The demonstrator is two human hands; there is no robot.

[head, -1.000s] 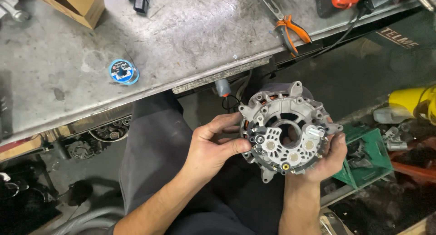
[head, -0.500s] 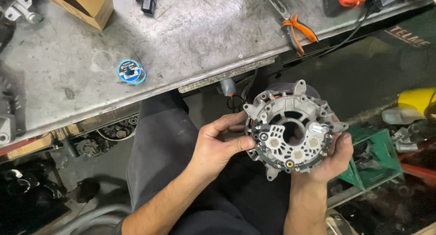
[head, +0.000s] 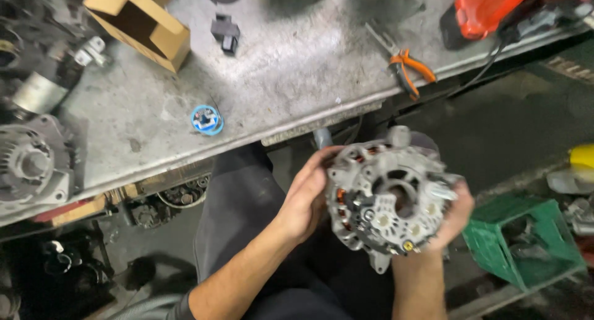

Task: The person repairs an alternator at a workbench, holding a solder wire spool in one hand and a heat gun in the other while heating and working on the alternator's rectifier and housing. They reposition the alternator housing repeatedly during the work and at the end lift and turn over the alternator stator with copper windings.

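head view, looking down over the lap: the alternator [head: 388,199] sits between the two hands, below the edge of the metal workbench [head: 278,85] and above the dark trousers [head: 241,221]; the left hand [head: 306,199] clasps its left flank, fingers [head: 322,162] curled close together over the rim and the thumb tucked against the copper windings [head: 340,199], so the housing lies directly to the right of those fingertips and touching them; the right hand [head: 451,215] cups the opposite side from beneath and behind, fingers wrapped round the far edge near the terminal stud, palm mostly hidden by the body; neither hand is pinching a small part, both are simply gripping the casing; the two hands are about equally near, one on each flank, though the left shows more contact across the face.

the alternator's open rear face, with the rectifier plate and its round centre bore [head: 396,193], points up toward the camera and a little toward the left hand; its shaft axis therefore runs roughly along the line of sight, away from the viewer and slightly tilted, though the blur makes the exact tilt hard to judge; a mounting ear sticks out at the top and another at the bottom, just beyond the fingers.

on the bench, well apart from the fingers, lie orange-handled pliers [head: 405,66], a small blue ring [head: 206,119], an open cardboard box [head: 139,23] and another alternator [head: 31,165]; a green crate [head: 526,239] stands just right of the right hand.
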